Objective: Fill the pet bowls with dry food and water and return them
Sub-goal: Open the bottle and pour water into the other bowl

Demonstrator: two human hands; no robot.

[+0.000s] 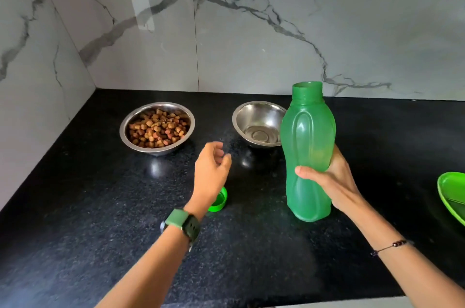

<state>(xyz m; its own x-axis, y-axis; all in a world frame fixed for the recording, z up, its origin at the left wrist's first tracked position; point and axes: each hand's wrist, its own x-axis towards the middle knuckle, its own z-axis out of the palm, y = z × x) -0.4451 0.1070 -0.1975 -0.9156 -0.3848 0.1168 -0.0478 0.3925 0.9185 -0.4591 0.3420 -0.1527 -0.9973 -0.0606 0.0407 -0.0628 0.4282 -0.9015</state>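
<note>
On the black counter [100, 219], the right hand [334, 182] grips the uncapped green bottle [308, 146] upright near the empty steel bowl [259, 123] toward the back edge. The kibble-filled bowl [157, 128] sits nearer the back-left corner. The left hand [212, 169] hovers, fingers loosely curled, holding nothing, above the green cap [218, 201].

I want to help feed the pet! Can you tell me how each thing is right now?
Left bowl: full of dry food.
Right bowl: looks empty.
Green bottle: upright, cap off.
Cap: on the counter, upside down.
Right hand: grips the bottle.
Left hand: loose, holds nothing.
</note>
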